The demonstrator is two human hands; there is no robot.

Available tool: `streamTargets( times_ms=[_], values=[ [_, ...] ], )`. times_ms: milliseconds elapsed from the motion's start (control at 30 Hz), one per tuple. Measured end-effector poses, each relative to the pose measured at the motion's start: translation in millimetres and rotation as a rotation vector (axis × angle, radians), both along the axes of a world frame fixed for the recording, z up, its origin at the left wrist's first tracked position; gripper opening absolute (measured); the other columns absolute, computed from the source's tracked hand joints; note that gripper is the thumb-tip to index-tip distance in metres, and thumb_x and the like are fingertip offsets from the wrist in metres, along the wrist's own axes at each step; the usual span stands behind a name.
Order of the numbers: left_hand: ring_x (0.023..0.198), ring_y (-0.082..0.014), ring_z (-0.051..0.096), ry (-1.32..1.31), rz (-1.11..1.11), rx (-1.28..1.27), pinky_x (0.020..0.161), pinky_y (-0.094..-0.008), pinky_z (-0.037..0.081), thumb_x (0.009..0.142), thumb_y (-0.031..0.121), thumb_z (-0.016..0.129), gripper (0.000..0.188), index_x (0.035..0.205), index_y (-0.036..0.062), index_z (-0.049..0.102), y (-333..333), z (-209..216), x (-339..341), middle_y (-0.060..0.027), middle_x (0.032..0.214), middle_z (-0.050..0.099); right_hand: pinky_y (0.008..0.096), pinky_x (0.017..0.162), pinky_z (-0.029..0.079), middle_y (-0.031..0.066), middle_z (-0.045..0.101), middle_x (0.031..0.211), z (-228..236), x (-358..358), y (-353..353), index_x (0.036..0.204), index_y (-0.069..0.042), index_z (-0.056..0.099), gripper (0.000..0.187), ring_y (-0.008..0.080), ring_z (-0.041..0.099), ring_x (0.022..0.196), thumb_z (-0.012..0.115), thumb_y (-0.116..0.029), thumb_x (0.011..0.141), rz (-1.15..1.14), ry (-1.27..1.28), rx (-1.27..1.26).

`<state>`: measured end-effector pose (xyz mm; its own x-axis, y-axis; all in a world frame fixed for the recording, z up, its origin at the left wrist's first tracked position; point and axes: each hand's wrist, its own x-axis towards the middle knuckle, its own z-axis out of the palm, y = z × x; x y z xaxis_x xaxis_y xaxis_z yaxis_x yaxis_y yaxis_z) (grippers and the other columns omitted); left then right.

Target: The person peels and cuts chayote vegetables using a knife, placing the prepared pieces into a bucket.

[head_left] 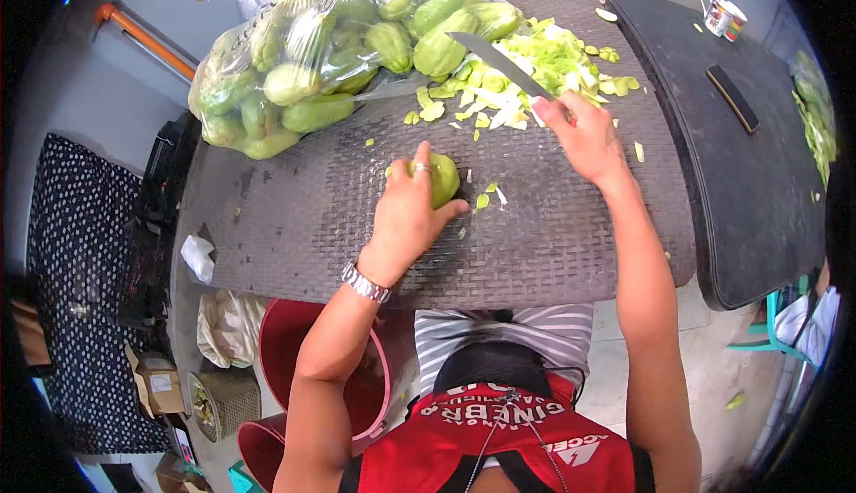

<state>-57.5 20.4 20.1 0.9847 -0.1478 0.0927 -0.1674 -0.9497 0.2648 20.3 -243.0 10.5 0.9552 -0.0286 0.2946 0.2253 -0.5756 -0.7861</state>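
Pressed against the dark woven-pattern table, a green chayote is held under my left hand, its fingers and thumb curled round it. My left hand covers part of the chayote. My right hand grips a knife, raised with its long blade pointing up and left, apart from the chayote. Beyond the blade lies a heap of pale green peelings and cut pieces. A large clear plastic bag of chayotes sits at the back left, with several of them showing at its opening.
Small green scraps dot the table beside the chayote. To the right, a second black table holds a mug and a dark oblong object. Below the left edge stand a red tub and a woven basket.
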Motion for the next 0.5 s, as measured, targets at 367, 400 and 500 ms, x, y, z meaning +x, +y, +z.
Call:
streamTargets(
  times_ms=[367,400,500],
  values=[
    [0.075,-0.0157,0.065,0.524,-0.031,-1.500,0.060,-0.0315,0.056,0.078,0.008,0.079,0.038,0.110,0.0025,0.059,-19,13,40,-0.0050,0.092,0.064,0.0345,0.058,0.048,0.0072,0.061,0.065,10,-18,7,0.084,-0.005,0.062,0.048,0.0189,0.060,0.059,0.068,-0.053,0.091,0.275,-0.174,0.083],
    [0.075,-0.0148,0.065,0.424,-0.054,-1.410,0.061,-0.0308,0.056,0.076,0.006,0.080,0.040,0.110,0.0023,0.060,-30,10,43,-0.0044,0.091,0.064,0.0365,0.060,0.051,0.0079,0.062,0.066,13,-22,7,0.087,-0.005,0.062,0.047,0.0224,0.064,0.061,0.071,-0.052,0.089,0.290,-0.150,0.028],
    [0.085,-0.0141,0.065,0.324,-0.193,-1.208,0.072,-0.0306,0.056,0.073,0.007,0.084,0.062,0.126,-0.0013,0.054,-44,-6,59,-0.0061,0.101,0.067,0.0396,0.059,0.052,0.0093,0.063,0.066,16,-26,13,0.085,-0.005,0.060,0.051,0.0267,0.066,0.061,0.074,-0.054,0.085,0.349,-0.276,-0.053]
  ],
)
